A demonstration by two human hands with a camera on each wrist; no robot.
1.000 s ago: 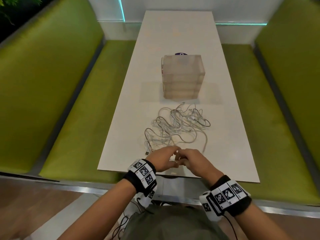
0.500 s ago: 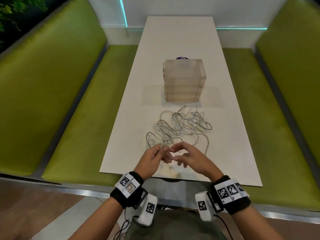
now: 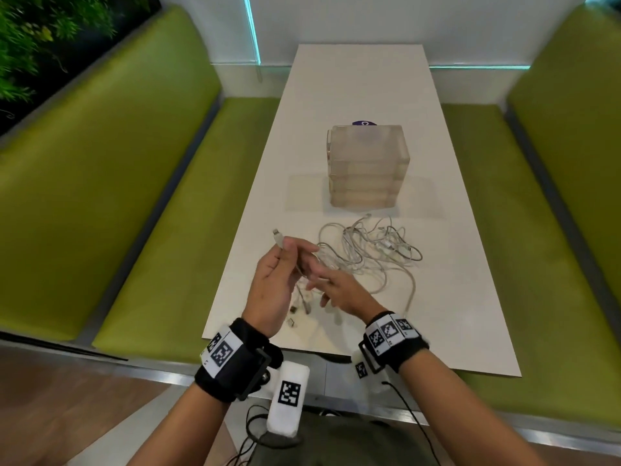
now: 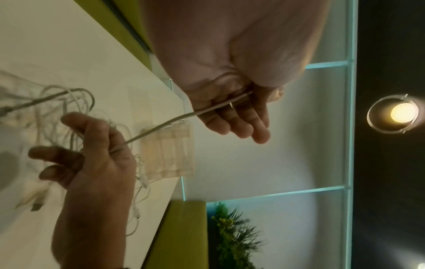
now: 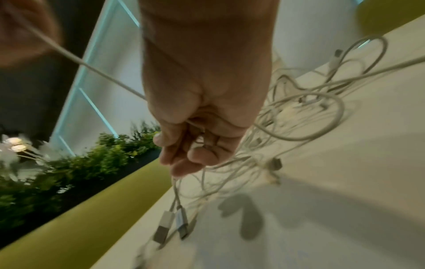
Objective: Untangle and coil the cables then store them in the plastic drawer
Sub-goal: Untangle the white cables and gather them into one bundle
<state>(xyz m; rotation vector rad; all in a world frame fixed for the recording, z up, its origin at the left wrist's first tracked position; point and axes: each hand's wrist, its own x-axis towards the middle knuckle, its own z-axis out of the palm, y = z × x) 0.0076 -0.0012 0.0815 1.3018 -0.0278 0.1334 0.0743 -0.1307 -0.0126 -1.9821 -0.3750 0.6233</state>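
Pinching one cable end (image 3: 277, 237) in the left hand (image 3: 272, 280) and its length in the right hand (image 3: 339, 290), the person is barely started — the tangle (image 3: 369, 253) lies uncoiled on the table (image 3: 470, 297), just before the shut plastic drawer (image 3: 368, 166).

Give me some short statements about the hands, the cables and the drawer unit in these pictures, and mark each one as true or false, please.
1. The left hand holds one cable near its small connector. True.
2. The plastic drawer unit has one drawer pulled open. False: all drawers look closed.
3. The tangled cables lie on the table between the drawer unit and the hands. True.
4. The right hand rests flat on the green bench. False: it is above the table, and the held cable runs into its fingers.
5. A neatly coiled cable sits on top of the drawer unit. False: no cable is there.
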